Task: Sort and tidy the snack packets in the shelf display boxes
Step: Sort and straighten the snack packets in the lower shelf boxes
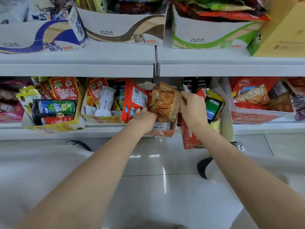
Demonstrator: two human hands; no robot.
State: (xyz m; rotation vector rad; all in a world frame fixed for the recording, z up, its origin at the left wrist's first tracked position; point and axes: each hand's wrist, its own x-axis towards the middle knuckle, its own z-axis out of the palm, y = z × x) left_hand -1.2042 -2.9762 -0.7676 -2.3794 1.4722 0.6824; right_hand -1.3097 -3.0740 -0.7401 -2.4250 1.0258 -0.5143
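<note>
Two hands [145, 116], four upper boxes [125, 30].

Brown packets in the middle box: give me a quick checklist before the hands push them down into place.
1. Right hand grips the brown packets' right edge: ok.
2. Left hand on their lower left: ok; exact grip: cannot tell.
3. Brown packets upright: ok, slightly tilted.
4. Red packet leaning against them on the left: not ok.
5. Room at the bottom of the middle box: cannot tell.

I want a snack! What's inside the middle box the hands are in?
Tan snack packets and a red packet stand in the box. Hands cover whatever lies lower.
</note>
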